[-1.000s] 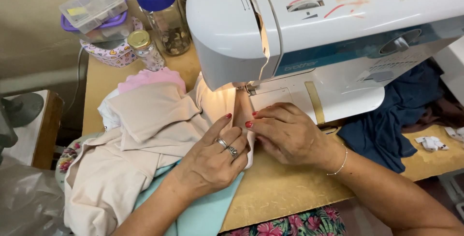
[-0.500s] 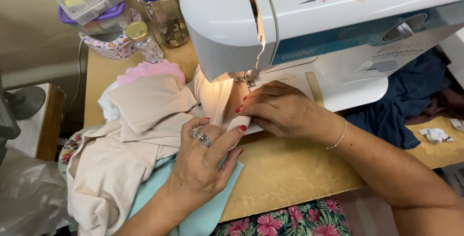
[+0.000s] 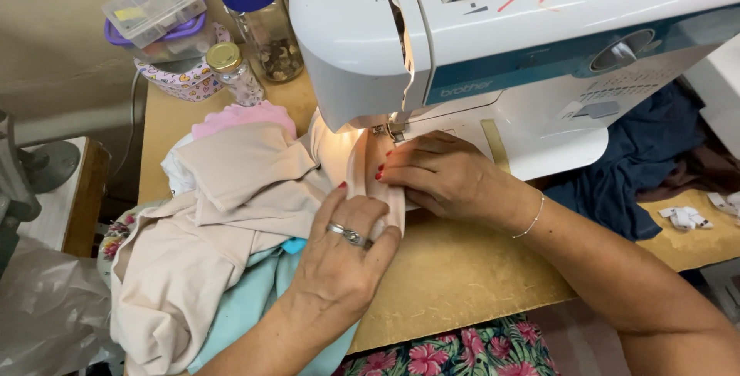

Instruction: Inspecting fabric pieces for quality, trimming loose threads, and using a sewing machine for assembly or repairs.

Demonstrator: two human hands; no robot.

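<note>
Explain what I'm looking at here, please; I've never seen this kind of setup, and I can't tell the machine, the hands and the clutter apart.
The picture comes from a camera worn on the person's head, looking down at a wooden table. The large white and teal body is a sewing machine; its needle area is lit. The left hand, wearing rings, presses flat on beige fabric. The right hand pinches a folded strip of that fabric just in front of the needle. Beneath the beige lie light blue cloth and pink cloth. Behind stand a blue-lidded jar, a small gold-lidded jar and a clear plastic box. Dark blue fabric lies on the right.
</note>
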